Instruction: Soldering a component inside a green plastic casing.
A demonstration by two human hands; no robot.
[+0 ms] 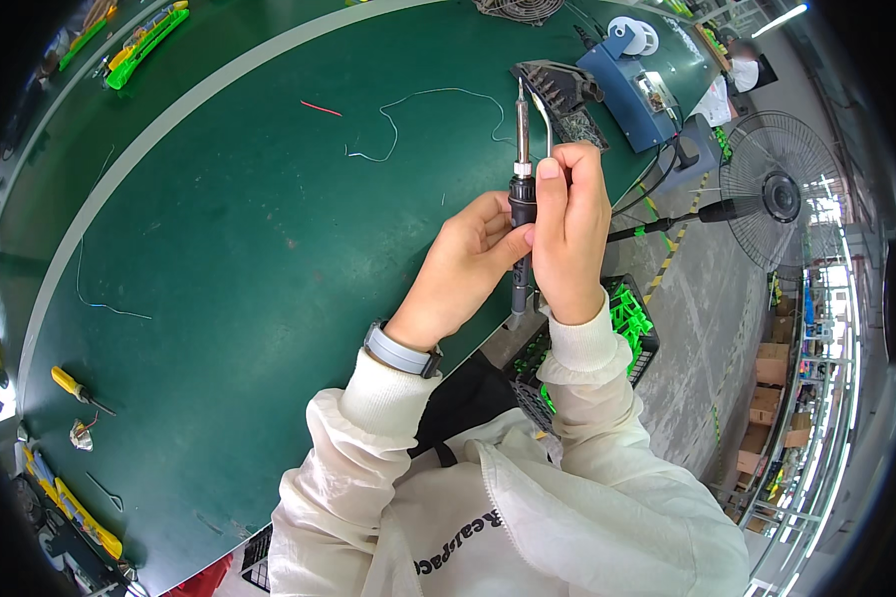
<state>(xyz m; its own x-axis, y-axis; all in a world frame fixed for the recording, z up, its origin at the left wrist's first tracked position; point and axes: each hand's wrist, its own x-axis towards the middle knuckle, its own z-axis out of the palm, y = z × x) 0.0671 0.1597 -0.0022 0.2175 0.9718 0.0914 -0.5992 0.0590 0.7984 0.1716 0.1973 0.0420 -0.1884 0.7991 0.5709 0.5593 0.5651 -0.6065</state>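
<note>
A soldering iron [523,189] is held near the right-hand edge of a green surface [249,259], its metal tip pointed toward the far side. Its black handle is gripped by the left hand [463,261], with the fingers curled and the thumb pressed along it; a grey-banded watch [400,352] is worn on that wrist. A slim bent metal tool [548,129] is pinched between thumb and fingers of the right hand [573,234], its pale end set just beside the iron's barrel; whether the two are touching cannot be told. The hands are brought close together, and both arms are covered by cream sleeves [363,438].

Just beyond the tools, a dark stand [558,82] is seen next to a blue machine [622,95] topped by a white spool [643,38]. A short red wire [322,108] and a long, thin, curling wire [458,90] are strewn across the surface. At its far left, a yellow-handled screwdriver [67,381] is laid. To the right, bright green parts [627,313] are piled in a black crate [651,345], and a black fan [779,197] is stationed beyond.
</note>
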